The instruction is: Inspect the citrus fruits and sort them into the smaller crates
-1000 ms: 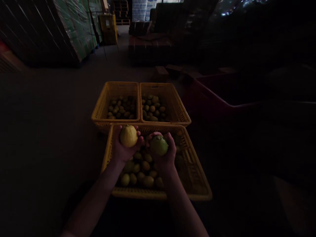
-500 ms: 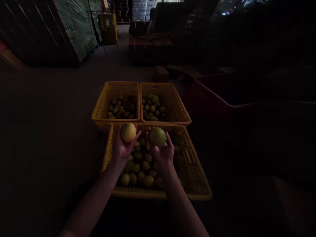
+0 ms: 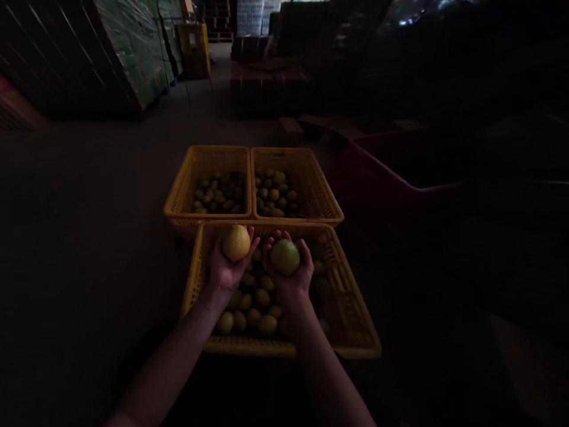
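My left hand holds a yellow lemon on its palm, with the fingers curled around the far side. A green lemon rests in my right hand, its thumb along the right side and the fingertips showing behind. Both hands are palm up above the near yellow crate, side by side and apart. Below them, several yellow-green lemons lie in that crate, partly hidden by my hands and forearms.
Two more yellow crates, a left one and a right one, stand just beyond, with similar fruit inside. A dark red bin is to the right. Wrapped stacked goods and a yellow box stand farther back. Light is dim.
Both hands have come slightly lower and nearer to me, still holding their lemons. The left hand has also shifted a little to the right. The crates stay put.
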`<state>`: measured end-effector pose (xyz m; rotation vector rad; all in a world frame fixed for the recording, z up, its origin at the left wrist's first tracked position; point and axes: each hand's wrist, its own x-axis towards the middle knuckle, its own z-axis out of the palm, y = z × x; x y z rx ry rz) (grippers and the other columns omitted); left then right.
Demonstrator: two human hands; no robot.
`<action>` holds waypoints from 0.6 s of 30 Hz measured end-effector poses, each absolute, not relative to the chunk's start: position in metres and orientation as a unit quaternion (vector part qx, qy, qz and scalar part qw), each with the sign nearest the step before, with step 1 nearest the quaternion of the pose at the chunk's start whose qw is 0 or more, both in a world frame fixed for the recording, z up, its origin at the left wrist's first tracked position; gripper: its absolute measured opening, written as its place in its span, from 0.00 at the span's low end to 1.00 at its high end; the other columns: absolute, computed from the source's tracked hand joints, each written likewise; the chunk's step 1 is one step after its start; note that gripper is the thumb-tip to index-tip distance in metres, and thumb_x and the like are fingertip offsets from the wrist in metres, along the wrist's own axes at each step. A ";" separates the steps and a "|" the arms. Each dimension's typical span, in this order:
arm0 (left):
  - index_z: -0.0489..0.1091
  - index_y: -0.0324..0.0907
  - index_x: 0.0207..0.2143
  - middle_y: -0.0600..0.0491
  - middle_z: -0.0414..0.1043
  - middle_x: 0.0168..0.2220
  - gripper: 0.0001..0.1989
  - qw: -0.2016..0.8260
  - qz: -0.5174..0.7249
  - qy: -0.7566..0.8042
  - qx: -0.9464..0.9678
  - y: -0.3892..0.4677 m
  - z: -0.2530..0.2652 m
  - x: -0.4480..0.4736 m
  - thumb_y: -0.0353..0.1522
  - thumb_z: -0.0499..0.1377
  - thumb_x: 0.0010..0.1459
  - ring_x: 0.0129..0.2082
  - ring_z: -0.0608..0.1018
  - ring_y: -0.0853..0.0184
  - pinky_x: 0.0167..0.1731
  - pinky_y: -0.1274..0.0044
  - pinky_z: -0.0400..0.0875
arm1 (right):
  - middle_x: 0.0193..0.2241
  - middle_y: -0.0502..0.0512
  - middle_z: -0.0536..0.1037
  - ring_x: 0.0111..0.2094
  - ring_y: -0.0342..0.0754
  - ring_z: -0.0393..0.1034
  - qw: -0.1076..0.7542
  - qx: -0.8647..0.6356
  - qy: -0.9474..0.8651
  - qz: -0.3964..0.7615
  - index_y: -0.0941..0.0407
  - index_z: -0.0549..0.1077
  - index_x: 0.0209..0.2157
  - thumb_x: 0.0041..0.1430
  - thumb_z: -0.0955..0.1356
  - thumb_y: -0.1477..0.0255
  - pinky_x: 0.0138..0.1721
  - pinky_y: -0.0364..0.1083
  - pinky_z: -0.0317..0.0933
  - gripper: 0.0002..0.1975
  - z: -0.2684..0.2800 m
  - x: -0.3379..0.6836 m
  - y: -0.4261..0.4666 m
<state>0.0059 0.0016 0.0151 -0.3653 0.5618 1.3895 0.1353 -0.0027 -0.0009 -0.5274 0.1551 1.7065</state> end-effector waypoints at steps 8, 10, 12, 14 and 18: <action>0.74 0.43 0.34 0.53 0.79 0.35 0.12 0.736 0.619 0.220 -0.162 -0.005 0.007 0.011 0.35 0.51 0.63 0.43 0.80 0.64 0.48 0.69 0.73 | 0.33 0.50 0.82 0.36 0.47 0.76 0.644 -0.241 0.062 0.723 0.53 0.76 0.34 0.52 0.68 0.64 0.46 0.50 0.70 0.09 0.002 0.131 -0.006; 0.74 0.44 0.35 0.54 0.79 0.35 0.12 0.738 0.620 0.213 -0.163 -0.005 0.004 0.009 0.34 0.51 0.63 0.41 0.80 0.66 0.47 0.69 0.73 | 0.33 0.49 0.82 0.36 0.47 0.76 0.647 -0.240 0.034 0.723 0.53 0.76 0.33 0.51 0.68 0.64 0.46 0.51 0.70 0.09 0.002 0.131 -0.007; 0.74 0.45 0.36 0.55 0.79 0.35 0.11 0.740 0.621 0.209 -0.151 -0.004 0.001 0.006 0.33 0.52 0.62 0.39 0.80 0.67 0.46 0.70 0.74 | 0.33 0.49 0.82 0.36 0.47 0.76 0.649 -0.241 0.007 0.722 0.53 0.76 0.32 0.50 0.69 0.64 0.46 0.51 0.70 0.08 0.001 0.132 -0.007; 0.74 0.45 0.35 0.55 0.79 0.35 0.10 0.743 0.620 0.210 -0.139 -0.003 0.000 0.004 0.33 0.52 0.61 0.40 0.80 0.66 0.46 0.70 0.74 | 0.31 0.49 0.81 0.34 0.47 0.75 0.657 -0.262 -0.032 0.706 0.53 0.76 0.30 0.50 0.70 0.64 0.45 0.51 0.70 0.08 0.001 0.132 -0.007; 0.73 0.44 0.32 0.53 0.79 0.39 0.10 0.760 0.601 0.220 -0.112 -0.005 0.006 0.008 0.34 0.53 0.61 0.47 0.79 0.60 0.47 0.66 0.74 | 0.27 0.50 0.79 0.32 0.47 0.72 0.682 -0.367 -0.195 0.602 0.54 0.78 0.26 0.53 0.69 0.63 0.42 0.48 0.67 0.10 0.005 0.127 -0.009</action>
